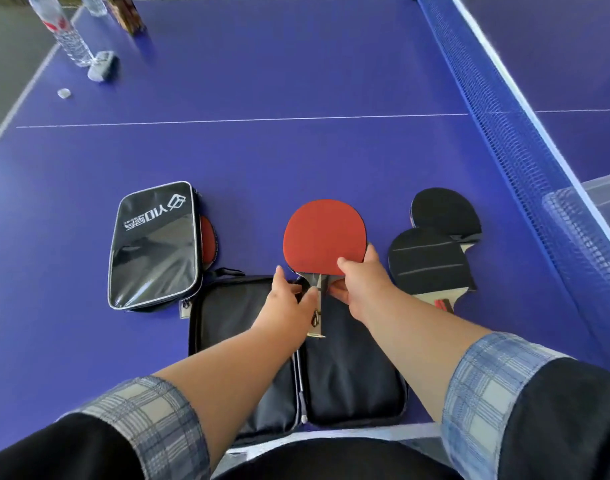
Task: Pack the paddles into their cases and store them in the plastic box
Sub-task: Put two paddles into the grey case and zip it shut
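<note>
Red paddle lay just beyond the open case on the worktop. Right hand fingers clamped its blade edge/neck; left hand fingers pinched the handle. Judged light, stiff, grippy rubber: hold by handle, w/ blade supported.

**Bright, even daylight; wide-angle warp at the rim**

Well lit throughout, with soft, short shadows under the paddles and hands. Broad sheen across the desk toward 12 o'clock, washing the blue paler there. Sharp white glare on the glossy closed case at 9 o'clock. Strong barrel distortion: net bowed at 2 o'clock, sleeves stretched at 5 and 7. Slight softness on bottles at 11 o'clock.
</note>
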A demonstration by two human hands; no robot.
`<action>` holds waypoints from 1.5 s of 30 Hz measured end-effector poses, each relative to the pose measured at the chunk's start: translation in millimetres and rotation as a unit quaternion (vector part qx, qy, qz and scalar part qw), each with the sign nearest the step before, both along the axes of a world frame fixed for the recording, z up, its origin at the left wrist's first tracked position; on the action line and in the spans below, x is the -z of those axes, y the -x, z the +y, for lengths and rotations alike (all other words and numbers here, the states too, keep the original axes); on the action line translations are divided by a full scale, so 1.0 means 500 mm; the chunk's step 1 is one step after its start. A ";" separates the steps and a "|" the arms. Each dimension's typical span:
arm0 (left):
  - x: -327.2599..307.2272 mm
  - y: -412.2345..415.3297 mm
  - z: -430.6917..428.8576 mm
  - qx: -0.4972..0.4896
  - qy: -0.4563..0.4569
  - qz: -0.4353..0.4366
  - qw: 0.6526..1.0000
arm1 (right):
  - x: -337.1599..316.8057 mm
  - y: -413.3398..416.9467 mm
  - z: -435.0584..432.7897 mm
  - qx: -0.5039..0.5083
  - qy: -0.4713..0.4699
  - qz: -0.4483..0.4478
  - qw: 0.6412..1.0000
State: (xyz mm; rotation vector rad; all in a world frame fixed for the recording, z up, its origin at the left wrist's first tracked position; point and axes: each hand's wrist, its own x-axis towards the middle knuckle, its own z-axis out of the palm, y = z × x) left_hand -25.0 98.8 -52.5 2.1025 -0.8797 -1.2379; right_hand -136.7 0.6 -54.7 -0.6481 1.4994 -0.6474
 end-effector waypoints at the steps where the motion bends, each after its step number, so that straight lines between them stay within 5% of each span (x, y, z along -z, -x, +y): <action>1: 0.001 -0.006 0.009 -0.003 0.002 0.003 1.000 | -0.001 0.010 0.021 0.000 -0.003 -0.004 1.000; 10: 0.015 -0.012 0.107 0.042 -0.028 0.044 0.998 | -0.004 0.110 0.204 -0.057 -0.005 0.016 0.998; 17: 0.047 0.009 0.121 0.174 -0.089 -0.107 0.975 | 0.032 0.148 0.229 -0.099 0.051 0.177 0.978; 25: 0.073 0.015 0.098 0.121 -0.081 -0.139 0.980 | 0.061 0.148 0.191 -0.215 0.093 0.278 0.932; 35: 0.085 0.045 0.086 0.145 -0.062 -0.140 0.977 | 0.090 0.178 0.192 -0.243 0.068 0.350 0.902; 45: 0.110 0.040 0.103 0.090 -0.036 -0.078 0.992 | 0.103 0.187 0.200 -0.287 0.115 0.319 0.896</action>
